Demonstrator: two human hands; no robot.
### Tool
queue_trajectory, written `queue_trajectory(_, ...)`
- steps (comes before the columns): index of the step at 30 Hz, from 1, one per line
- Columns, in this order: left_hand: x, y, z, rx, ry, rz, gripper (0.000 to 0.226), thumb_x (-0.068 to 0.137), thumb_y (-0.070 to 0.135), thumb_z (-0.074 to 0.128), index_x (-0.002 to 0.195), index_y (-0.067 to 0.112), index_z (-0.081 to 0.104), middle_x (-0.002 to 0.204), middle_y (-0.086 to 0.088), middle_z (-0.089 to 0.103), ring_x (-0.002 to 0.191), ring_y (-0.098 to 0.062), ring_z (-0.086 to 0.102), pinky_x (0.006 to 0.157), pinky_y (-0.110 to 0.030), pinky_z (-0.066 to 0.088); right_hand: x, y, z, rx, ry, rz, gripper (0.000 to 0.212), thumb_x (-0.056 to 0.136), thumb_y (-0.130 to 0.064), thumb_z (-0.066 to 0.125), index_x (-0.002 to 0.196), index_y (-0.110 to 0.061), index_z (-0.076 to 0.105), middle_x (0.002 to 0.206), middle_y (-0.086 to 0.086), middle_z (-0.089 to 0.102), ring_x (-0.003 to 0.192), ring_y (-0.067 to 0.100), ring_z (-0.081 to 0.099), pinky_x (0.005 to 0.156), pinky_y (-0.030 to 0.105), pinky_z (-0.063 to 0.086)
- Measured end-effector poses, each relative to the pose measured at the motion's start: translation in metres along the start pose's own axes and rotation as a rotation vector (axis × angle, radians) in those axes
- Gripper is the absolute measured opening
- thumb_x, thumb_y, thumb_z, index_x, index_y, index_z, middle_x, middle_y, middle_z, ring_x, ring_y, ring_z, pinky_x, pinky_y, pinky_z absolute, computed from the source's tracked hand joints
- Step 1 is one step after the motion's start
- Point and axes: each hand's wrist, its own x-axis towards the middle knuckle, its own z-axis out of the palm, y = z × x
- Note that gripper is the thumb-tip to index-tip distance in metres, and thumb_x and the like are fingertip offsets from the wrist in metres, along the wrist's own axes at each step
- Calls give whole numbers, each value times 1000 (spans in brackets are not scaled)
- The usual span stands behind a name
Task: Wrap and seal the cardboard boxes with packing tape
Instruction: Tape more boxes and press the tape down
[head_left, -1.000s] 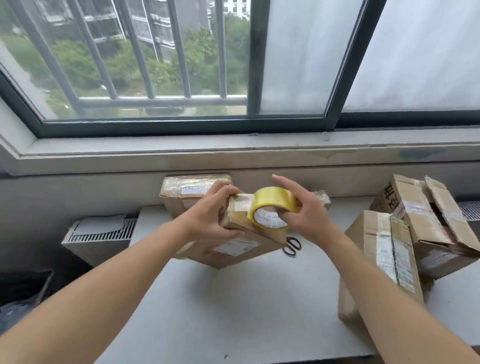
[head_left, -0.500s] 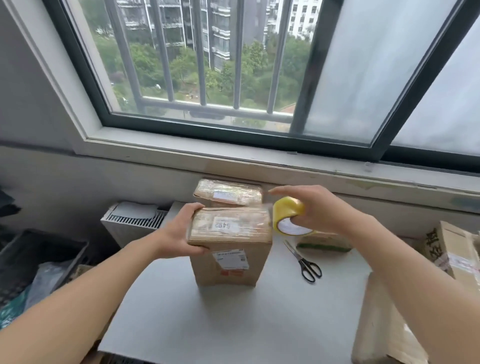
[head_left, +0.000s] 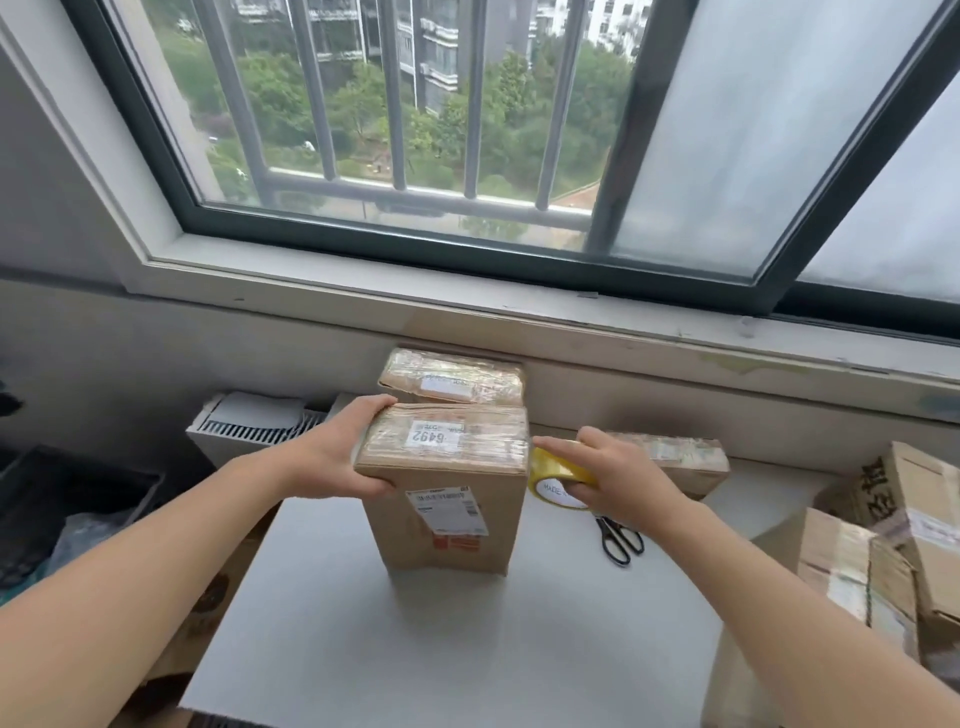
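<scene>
**Taping the upright box: roll at the top right corner**

Tall brown cardboard box (head_left: 447, 499) stands on end, mid-table on the white tabletop (head_left: 415, 649). White labels on the front and the top, and the top band is already shiny with clear tape.

Left hand (head_left: 332, 457) grips the box's upper left edge, thumb on the front face and fingers curled over the top. Right hand (head_left: 608, 473) is curled over the yellow roll of packing tape (head_left: 553, 478) and holds it against the box's upper right edge. Can't tell whether a tape strip is stuck on yet.

Black-handled scissors (head_left: 618, 538) lie on the table just below the right hand. Another taped box (head_left: 452, 376) sits behind by the wall, a flat taped parcel (head_left: 680, 457) lies behind the right hand, and more cartons (head_left: 883, 545) are stacked at far right.

Risks, as judged:
- **Tipping:** the box is tall on a small base and braced on one side only, so a hard sideways pull on the roll could tip or skid it.
- **Bad seal:** slack tape could fold onto itself or wrinkle at the corner.
- **Slipped grip:** the roll is held from above, so it could twist out of the fingers.
- **Scissors:** a reach for them with the roll in hand could knock them.
</scene>
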Motion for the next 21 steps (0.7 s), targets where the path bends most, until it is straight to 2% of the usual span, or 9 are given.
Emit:
queue_trajectory(2,6,11,-5,313,-6,-20,122,73,68,73,164,26,1,169,9,8,156,-16,11,126,-51,20,0,-4,7,9,3,8,65,89,-26,73,147,-43,49,88,-4,44,67,19,47,56,33,43)
queue_trajectory(3,9,20,-7,468,-40,-53,124,78,69,67,164,19,-6,171,8,-8,158,-17,-5,127,-57,9,2,-5,9,14,14,15,64,90,-24,74,147,-40,51,88,-3,46,67,19,47,56,31,41)
queue_trajectory(4,12,31,-7,587,-86,-80,123,82,69,63,163,14,-11,170,5,-18,157,-18,-15,126,-61,2,4,-7,10,18,24,18,63,90,-23,73,147,-39,52,89,-2,47,67,19,47,56,32,41)
queue_trajectory(6,19,57,-4,696,-162,-101,124,85,71,58,161,7,-15,169,-5,-25,156,-21,-23,125,-62,-3,9,-13,12,27,51,11,59,89,-23,71,145,-37,55,88,-2,48,65,20,47,54,33,42)
queue_trajectory(9,35,94,12,646,-173,-16,130,82,81,55,160,7,-17,169,-10,-22,156,-25,-21,125,-61,-6,16,-19,16,43,105,-7,57,83,-24,76,138,-30,64,83,-5,45,60,16,42,53,28,33)
queue_trajectory(11,49,117,28,631,-179,90,130,81,82,56,161,12,-19,170,-7,-21,156,-25,-22,124,-64,-6,17,-18,19,35,119,-3,57,80,-25,82,135,-27,67,83,-3,50,59,15,43,53,27,33)
queue_trajectory(15,77,154,55,691,-145,266,129,76,70,73,163,21,-9,165,-2,12,155,-30,4,121,-70,8,16,-17,17,-5,49,74,41,89,-30,71,128,-22,64,93,1,55,73,27,59,63,36,49)
queue_trajectory(18,86,151,52,740,-118,340,125,71,62,81,163,29,3,154,-1,25,145,-29,23,118,-59,25,6,-11,10,73,2,131,52,90,-26,70,140,-28,56,99,-8,52,89,25,59,77,37,51)
queue_trajectory(21,82,139,41,681,-139,368,127,64,62,85,161,34,9,157,2,23,142,-24,23,118,-48,26,-1,-13,-7,244,78,145,62,83,-17,76,139,-36,59,101,-8,62,94,19,60,81,33,50)
